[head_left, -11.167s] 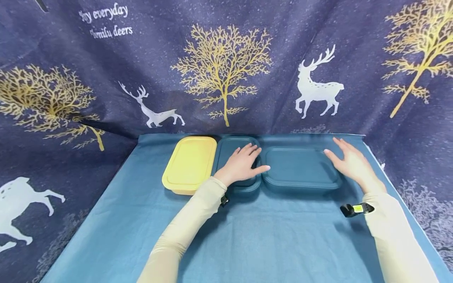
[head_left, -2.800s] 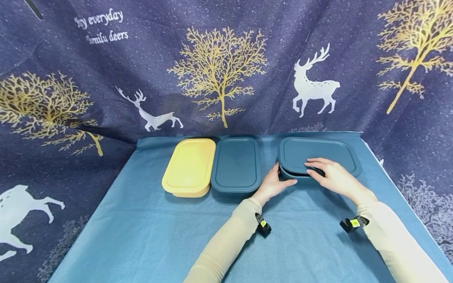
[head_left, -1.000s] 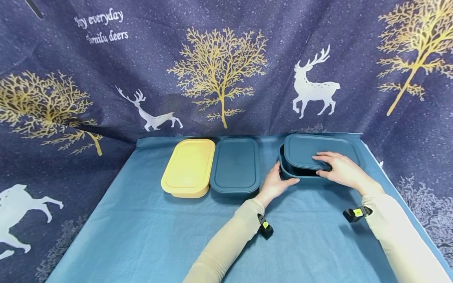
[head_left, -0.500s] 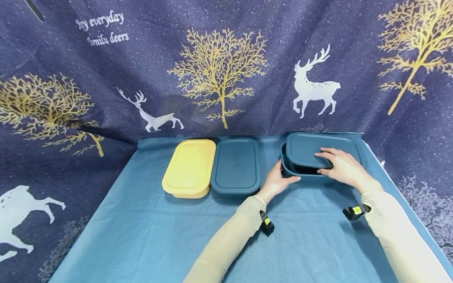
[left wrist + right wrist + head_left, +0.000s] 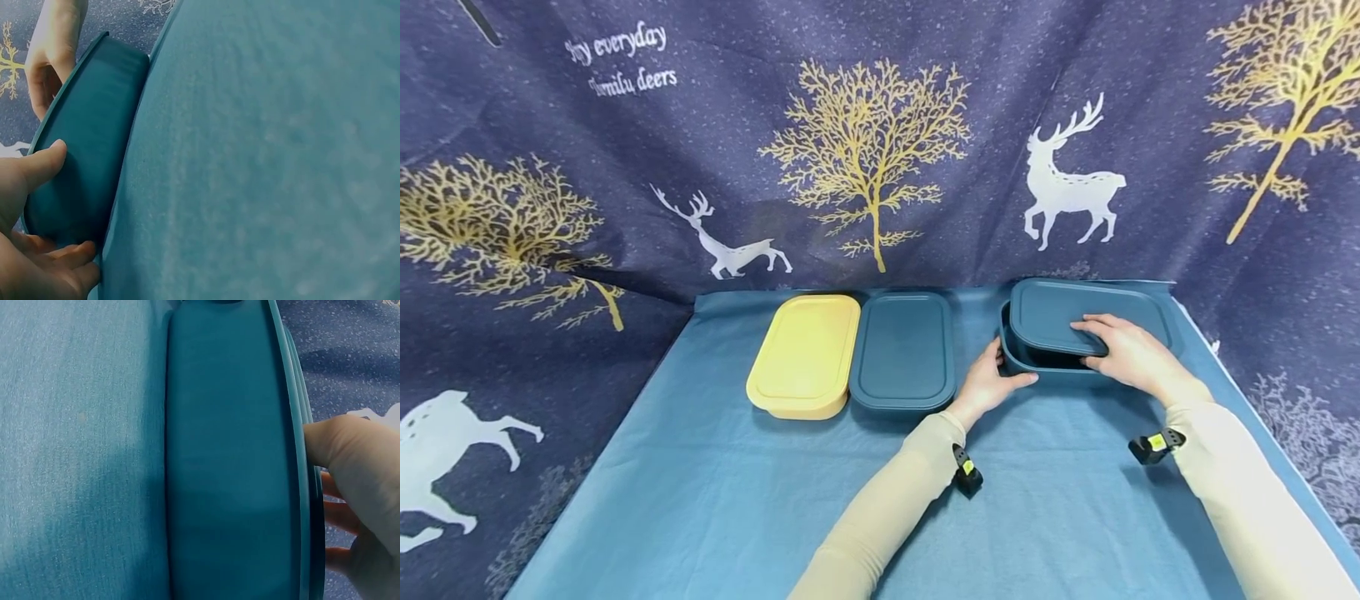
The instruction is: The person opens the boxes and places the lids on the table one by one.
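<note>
At the right back of the table stands a dark blue food container. Its lid lies shifted back and to the right, so the dark inside shows along the left end and front. My left hand grips the front left corner, thumb on the front wall and fingers round the end. My right hand pinches the lid's front edge; in the right wrist view the thumb is at the rim and fingers reach behind it. What lies inside the container is hidden.
Left of the container stand a second blue container and a yellow one, both lidded and side by side. A blue cloth covers the table, and a dark printed curtain hangs behind.
Earlier the lid covered the right container and my left hand was over the middle one. The container has moved right and the lid back, uncovering the front; both shift slightly right in the last second.
</note>
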Demonstrator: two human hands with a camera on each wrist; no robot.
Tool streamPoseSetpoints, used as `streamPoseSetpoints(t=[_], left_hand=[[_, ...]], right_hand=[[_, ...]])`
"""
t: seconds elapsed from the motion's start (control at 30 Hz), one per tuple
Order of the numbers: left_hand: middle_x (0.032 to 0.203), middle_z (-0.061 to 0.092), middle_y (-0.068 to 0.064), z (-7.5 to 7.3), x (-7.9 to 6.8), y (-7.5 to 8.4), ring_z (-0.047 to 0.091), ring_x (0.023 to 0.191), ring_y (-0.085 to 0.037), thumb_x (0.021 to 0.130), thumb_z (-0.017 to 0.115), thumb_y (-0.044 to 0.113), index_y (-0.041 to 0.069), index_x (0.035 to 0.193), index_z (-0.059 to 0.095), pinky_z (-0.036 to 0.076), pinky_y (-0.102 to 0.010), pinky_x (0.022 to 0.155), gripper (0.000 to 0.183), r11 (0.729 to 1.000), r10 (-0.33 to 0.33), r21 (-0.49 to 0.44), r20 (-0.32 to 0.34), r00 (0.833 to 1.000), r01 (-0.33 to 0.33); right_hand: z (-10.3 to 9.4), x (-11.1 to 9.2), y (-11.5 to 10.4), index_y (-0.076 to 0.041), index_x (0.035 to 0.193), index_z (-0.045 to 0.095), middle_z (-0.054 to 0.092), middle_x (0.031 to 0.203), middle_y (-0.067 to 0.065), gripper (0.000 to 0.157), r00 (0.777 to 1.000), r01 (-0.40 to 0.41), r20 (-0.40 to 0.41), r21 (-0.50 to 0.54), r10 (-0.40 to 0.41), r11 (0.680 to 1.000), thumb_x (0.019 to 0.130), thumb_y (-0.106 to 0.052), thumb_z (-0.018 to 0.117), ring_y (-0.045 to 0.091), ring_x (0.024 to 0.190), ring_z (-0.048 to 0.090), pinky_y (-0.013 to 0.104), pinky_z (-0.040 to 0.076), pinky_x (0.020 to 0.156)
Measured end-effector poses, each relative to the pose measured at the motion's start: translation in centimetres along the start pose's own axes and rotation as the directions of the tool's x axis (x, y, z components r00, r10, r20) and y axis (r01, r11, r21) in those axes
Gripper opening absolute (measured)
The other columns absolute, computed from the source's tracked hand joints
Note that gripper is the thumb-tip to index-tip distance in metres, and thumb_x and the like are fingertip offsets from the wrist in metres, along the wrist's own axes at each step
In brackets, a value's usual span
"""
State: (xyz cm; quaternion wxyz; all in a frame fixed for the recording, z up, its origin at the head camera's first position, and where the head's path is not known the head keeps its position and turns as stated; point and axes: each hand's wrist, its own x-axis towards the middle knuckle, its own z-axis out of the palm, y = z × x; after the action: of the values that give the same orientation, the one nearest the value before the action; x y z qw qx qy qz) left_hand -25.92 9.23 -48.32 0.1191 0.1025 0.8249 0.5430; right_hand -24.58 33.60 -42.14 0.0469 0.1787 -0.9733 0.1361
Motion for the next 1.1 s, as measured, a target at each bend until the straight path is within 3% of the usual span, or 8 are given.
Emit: streamPoseSetpoints(t=[0.53, 0.83, 1.1], left_hand=[[0.151, 0.048, -0.002, 0.06, 0.01, 0.08, 0.049, 0.134, -0.016, 0.088, 0.080, 0.039, 0.018, 0.158, 0.034, 0.047, -0.033, 0.103, 0.087, 1.000, -0.018, 0.014, -0.007, 1.000, 0.018], [0.150, 0.049, -0.003, -0.05, -0.03, -0.16, 0.050, 0.134, -0.017, 0.088, 0.080, 0.038, 0.017, 0.158, 0.034, 0.046, -0.034, 0.104, 0.086, 1.000, -0.004, -0.001, -0.002, 1.000, 0.004], [0.151, 0.049, -0.005, -0.14, -0.20, -0.10, 0.050, 0.134, -0.018, 0.090, 0.078, 0.036, 0.014, 0.159, 0.032, 0.044, -0.034, 0.107, 0.086, 1.000, 0.012, 0.018, 0.007, 1.000, -0.012]], right_hand=[[-0.01, -0.31, 0.38, -0.002, 0.138, 0.060, 0.050, 0.142, 0.030, 0.055, 0.999, 0.024, -0.037, -0.036, -0.025, 0.999, 0.086, -0.011, 0.076, 0.052, 0.119, 0.054, 0.064, 0.047, 0.091], [0.38, -0.60, 0.48, -0.005, 0.127, 0.069, 0.062, 0.130, 0.024, 0.046, 0.976, 0.100, -0.190, -0.052, -0.108, 0.994, 0.083, -0.010, 0.079, 0.046, 0.110, 0.061, 0.062, 0.047, 0.088], [0.56, -0.85, 0.62, -0.009, 0.123, 0.071, 0.066, 0.124, 0.020, 0.042, 0.951, 0.103, -0.291, -0.030, -0.107, 0.994, 0.083, -0.010, 0.081, 0.045, 0.108, 0.062, 0.061, 0.046, 0.089]])
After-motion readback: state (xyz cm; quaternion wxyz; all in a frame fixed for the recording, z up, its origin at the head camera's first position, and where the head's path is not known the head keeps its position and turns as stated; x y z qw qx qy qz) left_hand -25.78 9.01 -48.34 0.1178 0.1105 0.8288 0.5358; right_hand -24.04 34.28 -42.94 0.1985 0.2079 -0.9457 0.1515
